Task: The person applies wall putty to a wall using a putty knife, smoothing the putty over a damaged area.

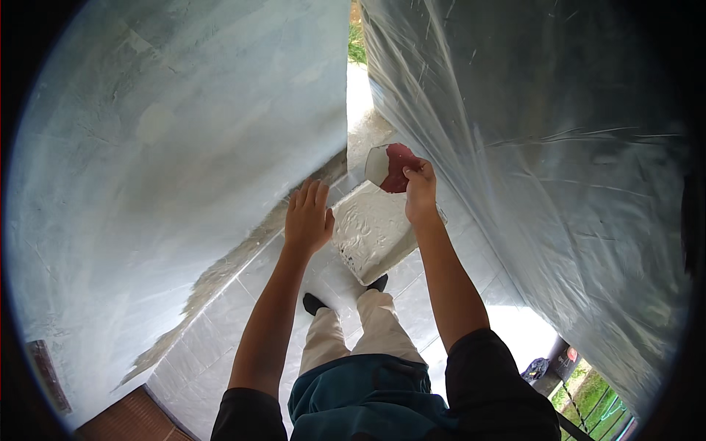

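Note:
My right hand point(421, 192) is closed on a flat dark-red scraper point(401, 163), its thumb lying across the face. Pale grey-white paste covers the scraper's left part. Just below it is a squarish tray point(397, 257), coated with thick, ridged white paste point(368, 224). The tray's far corner is overlapped by the scraper; whether they touch I cannot tell. My left hand point(309, 218) holds nothing, fingers stretched out, beside the tray and over the lower edge of the pale wall point(191, 140). Contact between that hand and the wall cannot be made out.
Clear plastic sheeting point(529, 169) hangs along the right side. Grey floor tiles point(235, 323) run between it and the wall, whose lower border is rough and uncoated. My feet point(314, 303) stand close to the tray. A dark railing point(577, 426) shows at lower right.

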A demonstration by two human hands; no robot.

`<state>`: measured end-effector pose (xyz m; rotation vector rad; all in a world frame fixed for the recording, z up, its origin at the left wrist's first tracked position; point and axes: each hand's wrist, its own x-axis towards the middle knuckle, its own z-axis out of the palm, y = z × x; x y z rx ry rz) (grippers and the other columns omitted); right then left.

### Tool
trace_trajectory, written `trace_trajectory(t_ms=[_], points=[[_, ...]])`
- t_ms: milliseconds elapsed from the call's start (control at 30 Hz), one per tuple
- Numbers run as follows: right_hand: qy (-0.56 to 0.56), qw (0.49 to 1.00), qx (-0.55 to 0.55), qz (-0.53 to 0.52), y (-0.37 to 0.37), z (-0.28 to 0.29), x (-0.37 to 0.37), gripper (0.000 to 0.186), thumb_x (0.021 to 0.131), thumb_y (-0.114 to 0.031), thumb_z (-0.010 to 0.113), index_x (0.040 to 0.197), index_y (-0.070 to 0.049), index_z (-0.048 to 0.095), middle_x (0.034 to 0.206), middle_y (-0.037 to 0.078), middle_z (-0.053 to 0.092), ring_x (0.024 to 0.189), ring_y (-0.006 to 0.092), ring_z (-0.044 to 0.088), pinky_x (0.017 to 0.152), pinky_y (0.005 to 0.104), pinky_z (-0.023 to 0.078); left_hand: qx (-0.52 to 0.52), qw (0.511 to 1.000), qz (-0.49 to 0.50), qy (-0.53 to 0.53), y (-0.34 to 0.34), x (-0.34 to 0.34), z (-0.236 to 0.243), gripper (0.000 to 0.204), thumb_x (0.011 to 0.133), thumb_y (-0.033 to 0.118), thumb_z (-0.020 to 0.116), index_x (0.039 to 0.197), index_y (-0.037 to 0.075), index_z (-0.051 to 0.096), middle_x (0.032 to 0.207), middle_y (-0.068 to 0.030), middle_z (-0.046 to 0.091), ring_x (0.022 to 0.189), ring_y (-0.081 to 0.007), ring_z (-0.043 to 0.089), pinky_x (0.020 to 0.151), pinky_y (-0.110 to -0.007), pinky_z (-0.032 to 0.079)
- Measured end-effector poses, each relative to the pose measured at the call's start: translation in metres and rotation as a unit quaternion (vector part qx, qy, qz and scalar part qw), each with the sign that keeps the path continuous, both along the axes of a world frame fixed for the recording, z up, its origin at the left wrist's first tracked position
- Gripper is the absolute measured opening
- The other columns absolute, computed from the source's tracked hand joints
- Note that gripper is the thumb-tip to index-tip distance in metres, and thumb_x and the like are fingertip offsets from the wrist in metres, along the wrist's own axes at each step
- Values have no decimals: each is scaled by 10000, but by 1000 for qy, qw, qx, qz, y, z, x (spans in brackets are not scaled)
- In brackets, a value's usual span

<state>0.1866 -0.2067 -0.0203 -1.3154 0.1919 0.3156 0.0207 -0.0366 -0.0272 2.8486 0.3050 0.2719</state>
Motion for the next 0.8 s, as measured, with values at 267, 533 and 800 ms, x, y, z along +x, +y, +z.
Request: trace_trajectory(t_ms=[267,533,800], points=[[135,985,-96,-53,-91,-135,-74,311,879,21,537,1190,8,535,1121,120,619,985,196,604,881,326,488,-54,990,-3,131,-49,-64,-91,548,862,150,609,1357,51,395,1442,-171,416,1412,-359,336,1122,-524,309],[195,966,-147,-87,-164,-216,-121,288,905,7,546,1193,9,547,1119,120,626,965,203,614,871,332,500,-88,981,-23,170,-87,-81,-133,560,851,150,621,1355,45,403,1457,-174,403,1415,-365,327,1122,-538,303],[231,961,-67,-136,-183,-243,-137,302,914,-5,548,1216,0,520,1136,123,613,1003,210,608,898,357,499,-106,972,-43,206,-114,-77,-154,553,867,200,601,1371,64,420,1524,-167,341,1449,-348,275,1149,-544,267]])
